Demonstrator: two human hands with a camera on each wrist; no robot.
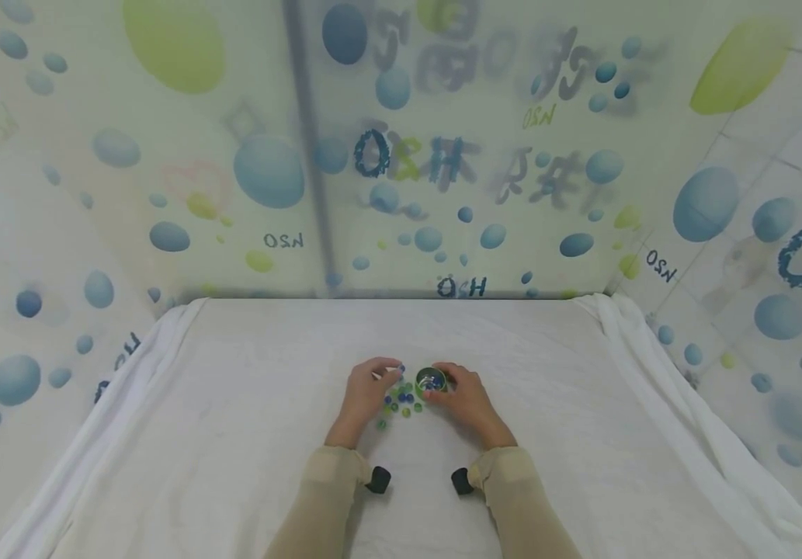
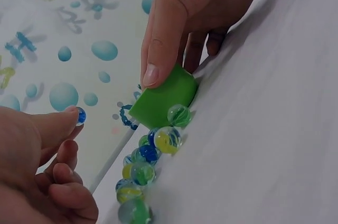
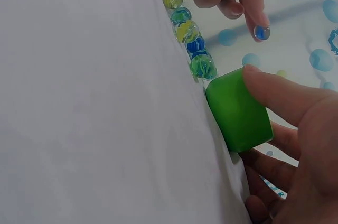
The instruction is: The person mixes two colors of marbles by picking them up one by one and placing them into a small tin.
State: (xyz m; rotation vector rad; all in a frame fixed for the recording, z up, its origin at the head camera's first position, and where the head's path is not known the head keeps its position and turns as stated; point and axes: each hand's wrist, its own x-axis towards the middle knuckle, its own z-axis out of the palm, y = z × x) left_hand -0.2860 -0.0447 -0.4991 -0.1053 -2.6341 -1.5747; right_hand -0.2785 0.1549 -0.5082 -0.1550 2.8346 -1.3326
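Between thumb and finger, my left hand pinches a blue glass marble, raised above the cloth. My right hand grips a small green cup by its side, thumb at the rim. Seen from the head view, the cup's mouth faces up and some blue marbles show inside it. Several loose marbles in green, yellow and blue, among them a yellow-swirled marble, lie on the cloth between the left hand and the cup. A clear green marble is right beside the cup.
A white cloth covers the table and hangs over its sides. Behind it stands a pale wall printed with blue and green bubbles. A dark wrist camera sits at the left cuff, another at the right.
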